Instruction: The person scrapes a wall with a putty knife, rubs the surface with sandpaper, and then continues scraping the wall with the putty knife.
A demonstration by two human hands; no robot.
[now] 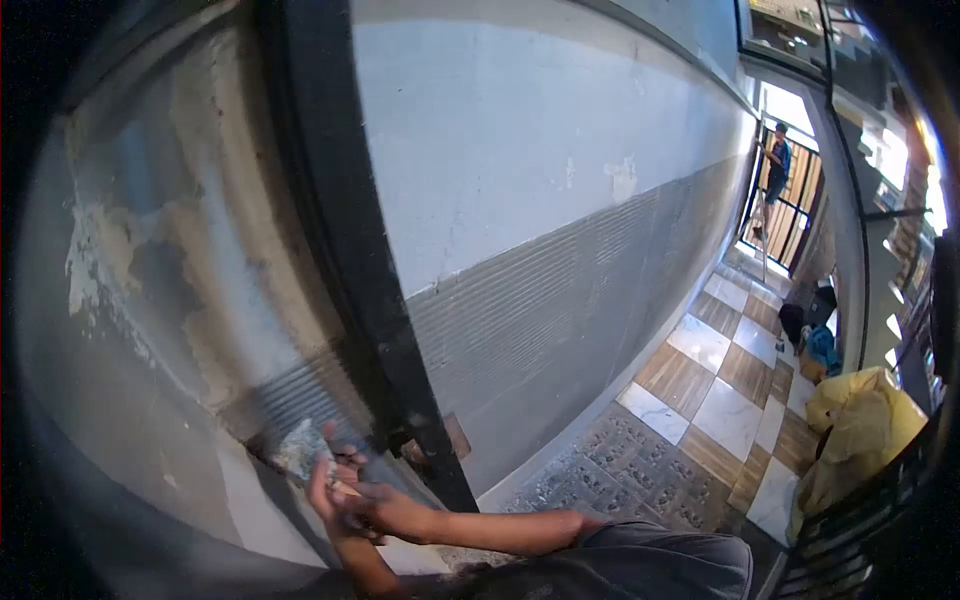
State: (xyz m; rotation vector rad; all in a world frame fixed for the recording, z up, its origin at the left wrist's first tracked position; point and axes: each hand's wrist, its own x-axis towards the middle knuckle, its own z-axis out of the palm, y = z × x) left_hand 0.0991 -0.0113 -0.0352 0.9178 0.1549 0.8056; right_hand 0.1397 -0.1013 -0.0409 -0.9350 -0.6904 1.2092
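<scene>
Both my hands are close together low in the left part of the head view, beside the wall. My left hand [325, 490] is closed at the lower edge of a flat piece crusted with pale grey material [303, 448]; blur hides its exact kind. Right beside it, my right hand [385, 508] has curled fingers, and a short pale, handle-like bit shows between the hands. What the right hand grips is hard to make out. Behind the crusted piece is a ridged grey patch [300, 390] on the patchy plastered wall [160, 270].
A dark upright post [385, 300] stands just right of my hands. Past it runs a wall [530, 150] with a ridged grey lower band. Tiles [715, 400] cover the floor. A yellow sack [865, 420] lies at right. Farther off, a person [777, 165] is on a ladder by a gate.
</scene>
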